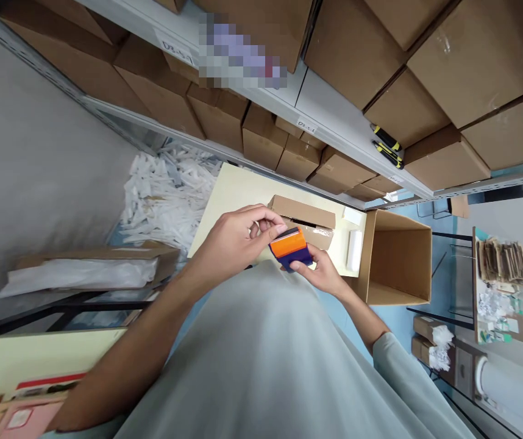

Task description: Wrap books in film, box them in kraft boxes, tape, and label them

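In the head view a small orange and dark blue box [289, 245] is held close in front of my shirt. My right hand [319, 268] grips its lower right side, with the thumb on the dark blue part. At the upper left edge my left hand [255, 230] has thumb and index finger pinched at a dark strip or flap of it, while the other fingers curl in. Just behind the hands, a brown cardboard box [314, 214] with clear tape lies on the pale yellow table [213, 198].
A tall open carton [398, 259] stands at the table's right end. White paper pieces [355, 250] lie beside it. Shelves full of cartons [261, 134] run along the back, with yellow and black cutters [387, 146] on one. White scraps [165, 195] are heaped at left.
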The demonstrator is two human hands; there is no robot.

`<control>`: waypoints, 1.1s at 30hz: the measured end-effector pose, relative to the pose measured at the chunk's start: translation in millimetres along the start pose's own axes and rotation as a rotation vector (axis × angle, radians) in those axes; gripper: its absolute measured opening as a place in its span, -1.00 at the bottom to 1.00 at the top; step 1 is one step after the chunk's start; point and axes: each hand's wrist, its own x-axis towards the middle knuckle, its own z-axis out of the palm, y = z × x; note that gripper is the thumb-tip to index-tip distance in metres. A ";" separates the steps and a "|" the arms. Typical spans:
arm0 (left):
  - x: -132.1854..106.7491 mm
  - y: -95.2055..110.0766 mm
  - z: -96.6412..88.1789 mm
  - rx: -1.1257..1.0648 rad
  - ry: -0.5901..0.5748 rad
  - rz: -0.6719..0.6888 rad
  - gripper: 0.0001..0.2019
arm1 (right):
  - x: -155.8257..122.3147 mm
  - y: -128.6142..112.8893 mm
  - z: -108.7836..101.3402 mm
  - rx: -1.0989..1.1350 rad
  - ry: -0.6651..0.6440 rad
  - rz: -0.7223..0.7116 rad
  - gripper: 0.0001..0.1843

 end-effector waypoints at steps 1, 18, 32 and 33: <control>-0.6 -5.5 1.9 -0.007 0.009 -0.035 -0.76 | 0.4 2.7 2.6 0.024 -0.024 0.025 -0.31; 11.1 -134.2 60.1 -0.678 0.385 -0.628 -0.52 | 67.1 6.2 -153.9 -0.255 -0.477 0.409 -0.32; 27.7 -195.3 92.8 -0.592 0.555 -0.688 -0.70 | 129.2 76.1 -148.7 -0.196 -0.620 0.439 -0.28; 28.0 -197.8 94.2 -0.545 0.565 -0.688 -0.72 | 129.8 77.3 -147.7 -0.194 -0.620 0.441 -0.28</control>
